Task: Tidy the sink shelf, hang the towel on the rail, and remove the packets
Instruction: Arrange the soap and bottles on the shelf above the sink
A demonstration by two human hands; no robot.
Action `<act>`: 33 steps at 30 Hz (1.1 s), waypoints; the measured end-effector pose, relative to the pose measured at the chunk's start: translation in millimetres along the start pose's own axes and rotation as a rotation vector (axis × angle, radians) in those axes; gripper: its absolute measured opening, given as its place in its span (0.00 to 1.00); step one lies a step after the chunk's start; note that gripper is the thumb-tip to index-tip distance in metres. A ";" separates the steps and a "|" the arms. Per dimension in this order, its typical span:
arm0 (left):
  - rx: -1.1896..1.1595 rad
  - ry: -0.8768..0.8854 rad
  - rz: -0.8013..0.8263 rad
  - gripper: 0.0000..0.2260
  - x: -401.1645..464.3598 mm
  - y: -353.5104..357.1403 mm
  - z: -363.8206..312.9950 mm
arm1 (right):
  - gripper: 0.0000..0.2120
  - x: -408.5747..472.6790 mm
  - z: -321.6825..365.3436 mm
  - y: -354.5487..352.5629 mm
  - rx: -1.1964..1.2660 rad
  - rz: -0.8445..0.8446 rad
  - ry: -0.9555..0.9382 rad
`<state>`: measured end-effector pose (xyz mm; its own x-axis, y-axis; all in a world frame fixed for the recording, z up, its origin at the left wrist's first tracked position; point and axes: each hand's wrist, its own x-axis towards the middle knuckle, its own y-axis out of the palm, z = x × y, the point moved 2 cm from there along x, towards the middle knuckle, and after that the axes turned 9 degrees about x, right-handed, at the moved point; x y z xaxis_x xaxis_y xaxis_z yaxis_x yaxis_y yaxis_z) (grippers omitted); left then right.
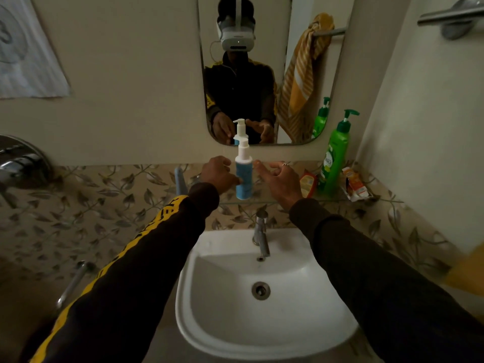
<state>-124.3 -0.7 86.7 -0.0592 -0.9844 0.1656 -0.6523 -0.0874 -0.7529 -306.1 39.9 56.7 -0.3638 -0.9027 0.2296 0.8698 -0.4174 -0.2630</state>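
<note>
**Setting the blue bottle square on the shelf**

I am standing the blue plastic pump bottle with the white dispenser head (243, 176) upright on the narrow glass shelf (332, 198) above the white ceramic basin (264, 310). To do this well, I judge the base should sit flat and well back from the front edge, since a tall narrow bottle on glass tips easily; I would let go only once it stands without leaning, and keep the free hand close as a guard.

My left hand (218, 174) has its fingers curled round the bottle's left side, gripping it about mid-body. My right hand (279, 178) is released: fingers spread and relaxed, just beside the bottle on its right. Whether a fingertip actually touches the bottle, I cannot tell.

The rest of the job lies to the right. The tall green plastic pump bottle (335, 155) stands upright near the corner of the shelf. Just beside it, on the left, lies a red and yellow packet (307, 183), and on its right, by the wall, an orange and white crumpled packet (355, 186); both are still to be removed. The yellow and white striped towel (301, 82) already hangs from the metal rail (331, 32) beside the wall mirror (262, 74). At the shelf's left end stands something blue that I cannot identify.
</note>
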 end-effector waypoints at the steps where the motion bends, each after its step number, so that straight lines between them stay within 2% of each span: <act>1: -0.004 0.004 0.001 0.27 -0.8 0.4 -0.7 | 0.51 -1.9 1.0 -1.3 0.011 -0.007 0.011; 8: 0.068 0.126 -0.010 0.24 -16.4 -2.6 -7.8 | 0.39 -21.1 4.5 -12.4 -0.033 -0.116 0.028; 13: 0.135 0.325 -0.066 0.17 -32.7 3.7 -9.8 | 0.29 -38.2 4.3 -27.7 -0.156 -0.163 -0.076; 17: 0.166 0.399 -0.070 0.17 -41.7 12.1 -18.2 | 0.24 -43.6 -4.8 -41.3 -0.202 -0.219 -0.105; 22: 0.173 0.533 -0.046 0.14 -50.6 27.4 -39.7 | 0.33 -40.3 -11.4 -56.9 -0.290 -0.268 -0.077; 29: 0.327 0.558 -0.002 0.20 -38.8 60.7 -70.2 | 0.26 -24.4 -23.3 -85.5 -0.468 -0.200 -0.095; 33: 0.367 0.592 -0.053 0.17 -36.0 78.7 -83.7 | 0.29 -15.8 -33.6 -95.7 -0.616 -0.197 -0.110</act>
<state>-236.7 40.7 74.9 -0.5039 -0.7378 0.4491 -0.3748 -0.2817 -0.8833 -394.8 90.6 46.7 -0.4320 -0.8010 0.4143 0.4282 -0.5865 -0.6874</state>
